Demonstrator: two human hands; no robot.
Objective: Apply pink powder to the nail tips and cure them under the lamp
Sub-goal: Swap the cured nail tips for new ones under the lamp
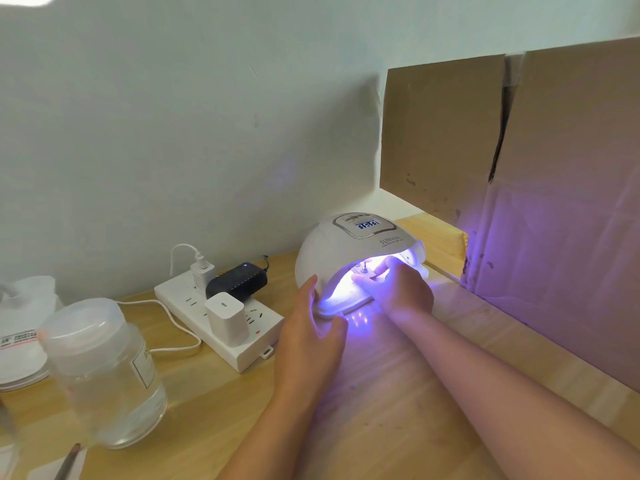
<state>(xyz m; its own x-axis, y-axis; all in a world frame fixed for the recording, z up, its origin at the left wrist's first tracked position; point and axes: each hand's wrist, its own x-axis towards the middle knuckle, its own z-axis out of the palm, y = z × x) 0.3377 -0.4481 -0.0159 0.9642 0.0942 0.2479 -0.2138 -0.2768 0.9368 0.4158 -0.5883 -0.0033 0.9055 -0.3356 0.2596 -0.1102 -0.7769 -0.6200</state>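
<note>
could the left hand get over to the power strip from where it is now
Probably yes. The left hand rests on the lamp's left edge, and the power strip lies just to its left on the table; only bare wood shows between them.

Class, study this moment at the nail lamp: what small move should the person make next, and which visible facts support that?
Probably keep the right hand in place inside the lamp. The violet light is on, the display is lit, and the hand holds a small piece, seemingly the nail-tip holder, in the opening. The left hand rests against the lamp's left edge, steadying it.
</note>
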